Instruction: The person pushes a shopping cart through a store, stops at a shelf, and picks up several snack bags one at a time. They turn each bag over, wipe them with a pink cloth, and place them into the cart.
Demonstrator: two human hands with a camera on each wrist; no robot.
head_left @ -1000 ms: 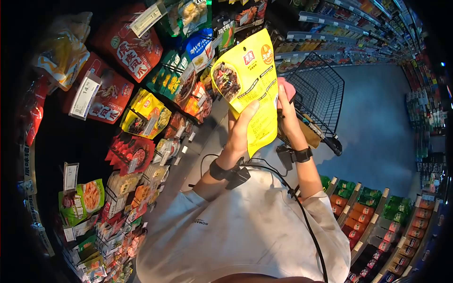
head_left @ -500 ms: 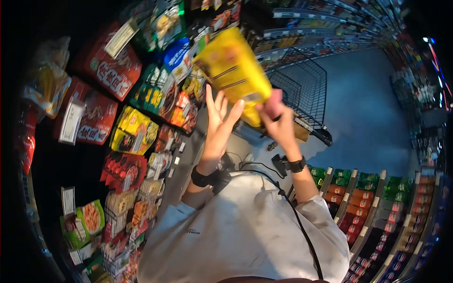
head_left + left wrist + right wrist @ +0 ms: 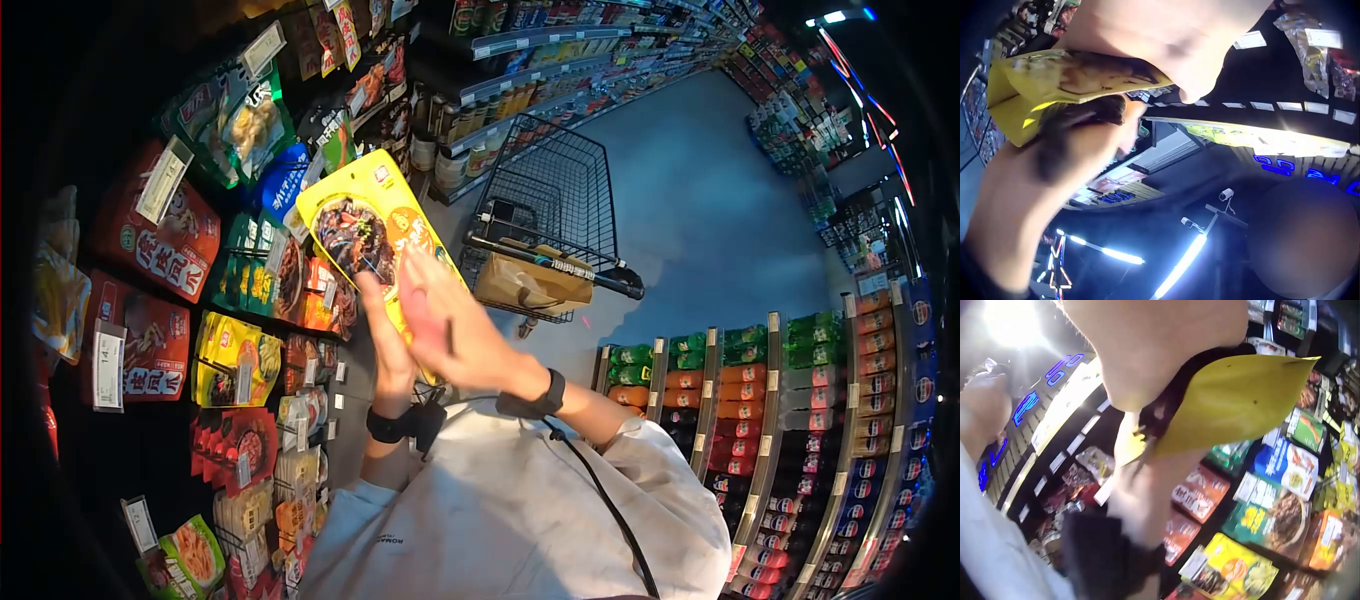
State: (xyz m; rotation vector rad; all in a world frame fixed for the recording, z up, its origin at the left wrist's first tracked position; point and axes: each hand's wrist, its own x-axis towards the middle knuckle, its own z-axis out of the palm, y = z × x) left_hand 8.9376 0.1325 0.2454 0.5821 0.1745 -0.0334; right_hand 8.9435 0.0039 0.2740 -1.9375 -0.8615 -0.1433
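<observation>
A yellow snack pouch (image 3: 365,225) with a picture of dark food leans up and left in front of the hanging goods. My left hand (image 3: 390,350) grips its lower part, thumb in front and the other fingers hidden behind. Across the pouch's lower front lies my right hand (image 3: 470,340), fingers pointing up along it, holding a pink object (image 3: 425,315) against the palm. That object's far side looks dark in the wrist views; its kind cannot be made out. In the right wrist view the plain yellow pouch (image 3: 1235,394) bends between the two hands.
Hanging snack packs (image 3: 235,355) with price tags fill the rack at the left. A black wire shopping cart (image 3: 560,190) with a brown bag (image 3: 535,280) stands ahead. Rows of drink bottles (image 3: 740,400) line the right; stocked shelves (image 3: 540,95) run behind the cart.
The pouch, first held in both hands, turned in the right hand while the left stood open; now the left grips it too, lower and further left. The head view has swung rightward.
</observation>
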